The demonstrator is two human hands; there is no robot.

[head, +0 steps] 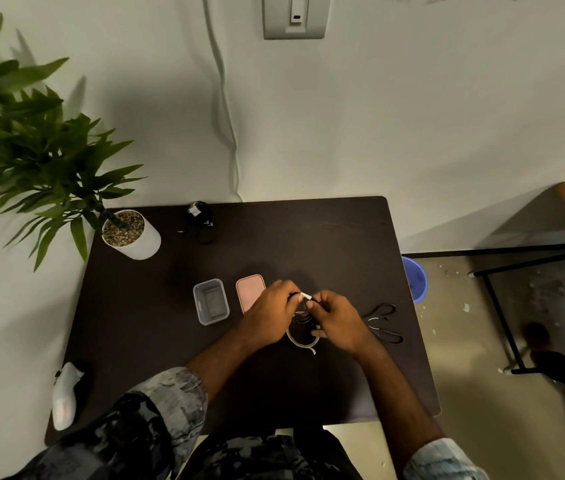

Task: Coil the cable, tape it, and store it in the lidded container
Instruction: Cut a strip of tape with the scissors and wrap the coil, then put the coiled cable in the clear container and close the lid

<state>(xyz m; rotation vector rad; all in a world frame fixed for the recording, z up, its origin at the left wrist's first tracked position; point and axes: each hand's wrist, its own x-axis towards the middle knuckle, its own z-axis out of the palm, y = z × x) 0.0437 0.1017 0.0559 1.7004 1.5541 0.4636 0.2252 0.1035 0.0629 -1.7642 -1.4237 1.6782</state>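
Observation:
Both hands meet over the middle of the dark table (pixel 156 341). My left hand (pixel 270 311) and my right hand (pixel 338 318) pinch a small coil of black cable (pixel 303 318), with a white strip of tape (pixel 307 295) between the fingertips. The tape roll (pixel 300 341) lies flat on the table just under the hands, partly hidden by them. To the left stand the clear container (pixel 210 301), open, and beside it its pink lid (pixel 249 292), lying flat.
Black scissors (pixel 383 323) lie right of my right hand. A potted plant (pixel 130 233) and another black cable bundle (pixel 201 221) sit at the table's far edge. A white object (pixel 64 396) rests at the left edge. A blue bin (pixel 414 278) stands on the floor.

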